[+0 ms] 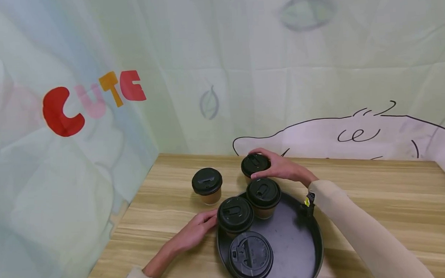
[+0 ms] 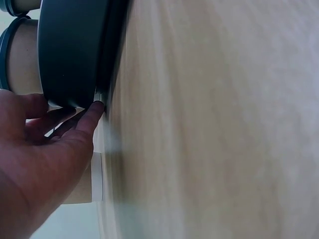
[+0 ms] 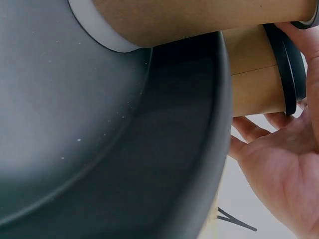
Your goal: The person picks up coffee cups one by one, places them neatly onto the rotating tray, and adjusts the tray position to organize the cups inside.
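My right hand (image 1: 281, 166) grips a brown paper coffee cup (image 1: 254, 164) with a black lid, just beyond the far rim of a round black tray (image 1: 292, 239). In the right wrist view, fingers and thumb reach round that cup near its lid; whether its base touches the table is hidden. My left hand (image 1: 192, 232) holds the tray's left side, its fingertips (image 2: 96, 107) against the wall and lower edge in the left wrist view. Three similar lidded cups stand in the tray: one far (image 1: 263, 192), one left (image 1: 235, 214), one near (image 1: 251, 255).
Another lidded coffee cup (image 1: 207, 184) stands on the wooden table (image 1: 364, 215), left of the tray's far end. A printed cloth (image 1: 257, 83) hangs behind the table's back edge and along its left side.
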`<state>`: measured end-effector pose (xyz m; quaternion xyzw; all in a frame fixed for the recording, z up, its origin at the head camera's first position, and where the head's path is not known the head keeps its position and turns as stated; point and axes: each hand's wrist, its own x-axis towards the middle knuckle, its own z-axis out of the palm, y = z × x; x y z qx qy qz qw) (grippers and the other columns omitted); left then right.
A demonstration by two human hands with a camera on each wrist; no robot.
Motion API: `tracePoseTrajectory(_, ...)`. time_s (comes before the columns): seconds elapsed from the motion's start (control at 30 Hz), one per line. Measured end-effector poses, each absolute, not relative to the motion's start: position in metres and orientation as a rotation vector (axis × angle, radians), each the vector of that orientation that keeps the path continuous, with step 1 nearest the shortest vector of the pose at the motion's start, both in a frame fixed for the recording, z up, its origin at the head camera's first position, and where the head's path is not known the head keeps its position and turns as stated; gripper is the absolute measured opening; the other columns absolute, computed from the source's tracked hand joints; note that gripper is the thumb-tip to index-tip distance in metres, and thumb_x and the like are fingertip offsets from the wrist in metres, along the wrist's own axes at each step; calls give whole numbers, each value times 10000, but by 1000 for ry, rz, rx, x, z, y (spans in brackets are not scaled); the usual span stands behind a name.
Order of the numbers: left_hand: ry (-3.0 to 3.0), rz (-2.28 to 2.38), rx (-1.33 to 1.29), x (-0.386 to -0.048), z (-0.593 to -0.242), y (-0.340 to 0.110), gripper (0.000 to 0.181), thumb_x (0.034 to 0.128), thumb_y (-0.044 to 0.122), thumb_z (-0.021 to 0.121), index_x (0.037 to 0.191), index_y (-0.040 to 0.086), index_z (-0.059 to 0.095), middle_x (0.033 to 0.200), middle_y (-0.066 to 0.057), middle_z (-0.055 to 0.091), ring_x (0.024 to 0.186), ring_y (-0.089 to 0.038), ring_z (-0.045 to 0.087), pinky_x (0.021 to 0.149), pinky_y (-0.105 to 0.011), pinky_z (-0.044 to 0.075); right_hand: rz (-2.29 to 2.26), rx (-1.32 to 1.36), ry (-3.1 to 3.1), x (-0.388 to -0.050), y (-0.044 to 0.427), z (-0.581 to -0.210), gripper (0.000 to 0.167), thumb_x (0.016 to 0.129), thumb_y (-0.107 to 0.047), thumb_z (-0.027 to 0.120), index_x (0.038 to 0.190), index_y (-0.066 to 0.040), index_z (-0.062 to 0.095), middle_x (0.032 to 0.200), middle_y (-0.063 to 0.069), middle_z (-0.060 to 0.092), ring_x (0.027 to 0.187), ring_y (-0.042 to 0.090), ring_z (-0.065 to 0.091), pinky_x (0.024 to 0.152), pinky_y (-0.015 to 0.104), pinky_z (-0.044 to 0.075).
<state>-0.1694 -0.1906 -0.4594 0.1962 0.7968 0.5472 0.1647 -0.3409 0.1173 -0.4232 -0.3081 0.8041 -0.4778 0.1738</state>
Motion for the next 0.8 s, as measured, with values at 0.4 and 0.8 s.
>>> tracePoseTrajectory(0.4,2249,1574,552,-168,-459,-190,435,1134,171,410,1524,-4,493,1546,-154,500,1450,-267,386,1128,-185,319,-1383,-894,2250,-342,116,-425,767,873,-274,859,1517,-251,443,1485,91,479,1304,298,500,1114,509,380)
tracePoseTrajectory(0.8,2231,1594,568,-171,-462,-191,439,1136,173,411,1524,-17,486,1544,-169,497,1448,-272,389,1119,-180,332,-1374,-874,2326,-343,109,-426,857,802,-321,922,1495,-157,446,1430,85,530,1274,277,527,1113,501,388)
